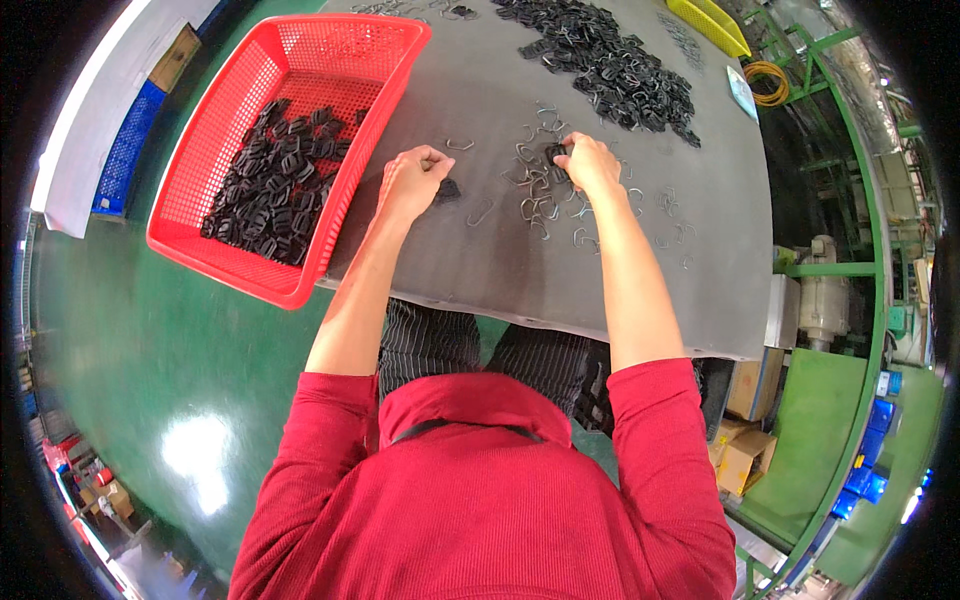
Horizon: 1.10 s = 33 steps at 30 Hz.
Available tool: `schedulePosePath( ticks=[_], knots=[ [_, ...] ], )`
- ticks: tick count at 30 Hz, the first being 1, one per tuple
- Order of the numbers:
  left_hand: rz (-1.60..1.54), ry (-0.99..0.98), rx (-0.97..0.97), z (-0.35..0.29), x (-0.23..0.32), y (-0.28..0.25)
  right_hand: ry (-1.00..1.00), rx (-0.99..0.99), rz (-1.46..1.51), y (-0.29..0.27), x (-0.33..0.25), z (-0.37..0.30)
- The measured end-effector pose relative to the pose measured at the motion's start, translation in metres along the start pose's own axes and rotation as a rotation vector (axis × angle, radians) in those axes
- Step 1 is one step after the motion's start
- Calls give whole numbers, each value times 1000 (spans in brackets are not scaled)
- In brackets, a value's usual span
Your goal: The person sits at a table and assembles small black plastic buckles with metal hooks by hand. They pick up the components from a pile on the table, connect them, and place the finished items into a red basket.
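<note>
Your two hands are well apart over the grey desk (700, 300): right hand (592, 163) pinched on a black buckle (556, 153) at the loose cluster of metal rings (537, 182), left hand (412, 182) with thumb and fingertips drawn together, can't tell if anything's between them. Small black piece (449, 190) lies on the desk just beside your left hand, single rings near it. More black buckles (270, 190) sit in the red basket (385, 110) to your left, big black pile (610, 70) is beyond your right hand, yellow basket (712, 25) at the far right corner
</note>
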<state>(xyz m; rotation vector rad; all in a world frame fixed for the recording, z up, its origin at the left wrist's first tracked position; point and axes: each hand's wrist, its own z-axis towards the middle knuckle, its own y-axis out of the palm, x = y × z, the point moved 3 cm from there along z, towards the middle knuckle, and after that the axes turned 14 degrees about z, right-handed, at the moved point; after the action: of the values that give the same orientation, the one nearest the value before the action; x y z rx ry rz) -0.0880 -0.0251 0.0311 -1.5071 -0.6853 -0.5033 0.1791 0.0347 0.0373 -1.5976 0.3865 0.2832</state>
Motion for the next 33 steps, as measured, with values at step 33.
schedulePosePath(
  ticks=[33],
  knots=[
    [268,188,332,-96,65,-96,-294,598,516,-63,-9,-57]
  ],
)
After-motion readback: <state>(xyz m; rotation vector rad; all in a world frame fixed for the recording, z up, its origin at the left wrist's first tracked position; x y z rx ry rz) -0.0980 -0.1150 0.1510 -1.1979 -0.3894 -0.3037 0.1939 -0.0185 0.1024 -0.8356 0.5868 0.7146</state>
